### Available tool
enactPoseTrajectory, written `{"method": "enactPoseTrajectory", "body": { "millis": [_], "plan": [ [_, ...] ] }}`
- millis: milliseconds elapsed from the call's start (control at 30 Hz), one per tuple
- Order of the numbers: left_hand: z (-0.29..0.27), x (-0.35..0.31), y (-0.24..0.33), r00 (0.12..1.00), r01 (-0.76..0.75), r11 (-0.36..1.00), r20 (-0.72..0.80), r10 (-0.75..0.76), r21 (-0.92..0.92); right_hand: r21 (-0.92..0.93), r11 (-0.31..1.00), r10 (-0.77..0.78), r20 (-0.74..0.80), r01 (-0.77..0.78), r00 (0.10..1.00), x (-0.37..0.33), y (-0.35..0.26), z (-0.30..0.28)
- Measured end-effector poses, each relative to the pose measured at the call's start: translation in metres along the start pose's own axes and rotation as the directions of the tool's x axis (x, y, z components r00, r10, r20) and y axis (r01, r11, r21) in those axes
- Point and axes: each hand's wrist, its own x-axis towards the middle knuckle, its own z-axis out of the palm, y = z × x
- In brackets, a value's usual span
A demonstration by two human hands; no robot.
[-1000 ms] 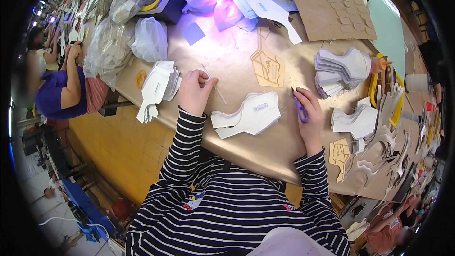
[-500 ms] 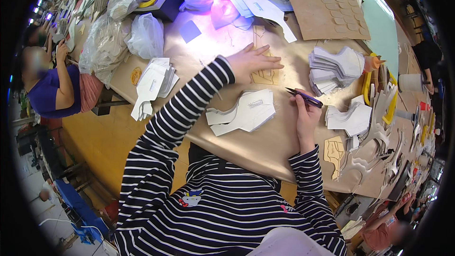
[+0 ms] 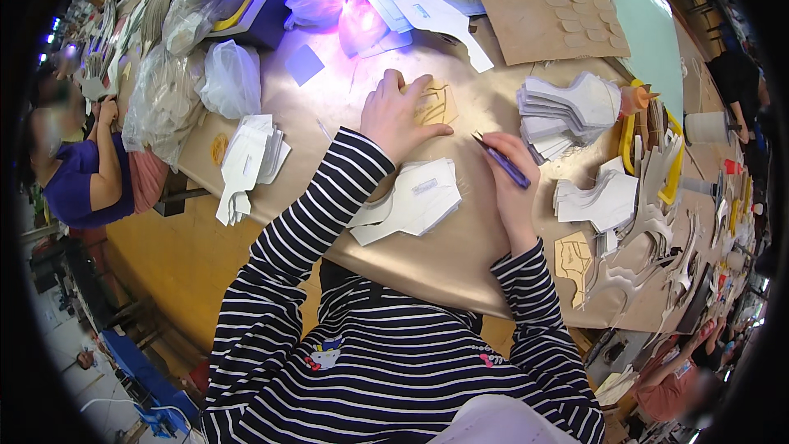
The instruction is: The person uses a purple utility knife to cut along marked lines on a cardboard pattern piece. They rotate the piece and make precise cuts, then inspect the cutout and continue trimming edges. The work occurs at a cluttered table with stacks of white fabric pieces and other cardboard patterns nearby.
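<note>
My left hand (image 3: 396, 117) grips a yellow pattern template (image 3: 436, 105) with dark outlines, its thumb and fingers spread around one end; part of the template is hidden beneath the hand. In my right hand (image 3: 514, 171) is a pair of dark purple thread snips (image 3: 506, 166), tips pointing up and left toward the template. Just below my left hand lies a stack of white cut pieces (image 3: 415, 204), partly covered by the wrist. Another layered stack of white pieces (image 3: 567, 107) sits right of the snips.
More white pieces lie left (image 3: 251, 160) and right (image 3: 600, 197). A second yellow template (image 3: 573, 267) rests near the right edge. Plastic bags (image 3: 233, 80) and a brown sheet (image 3: 542, 8) occupy the far side. An orange-capped bottle (image 3: 634, 100) stands by a yellow basket. A co-worker (image 3: 90, 168) sits at left.
My left hand has drawn back left from lying flat with spread fingers to curling around the template, which has turned. The right hand still holds the snips and has tilted slightly.
</note>
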Motion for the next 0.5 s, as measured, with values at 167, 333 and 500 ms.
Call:
{"method": "enactPoseTrajectory", "body": {
  "millis": [167, 333, 500],
  "plan": [
    [0.013, -0.006, -0.007, 0.984, -0.082, 0.995, -0.157, 0.088, 0.048, -0.02, 0.997, -0.075, 0.104, 0.077, 0.992, 0.03, 0.007, 0.022],
    [0.019, -0.01, -0.013, 0.983, -0.087, 0.996, -0.163, 0.081, -0.029, -0.102, 0.989, -0.088, 0.147, 0.103, 0.985, 0.031, 0.01, 0.029],
    [0.019, -0.009, -0.011, 0.981, -0.076, 0.995, -0.182, 0.062, -0.066, -0.173, 0.97, -0.135, 0.195, 0.17, 0.971, 0.025, 0.007, 0.031]
  ]
}}
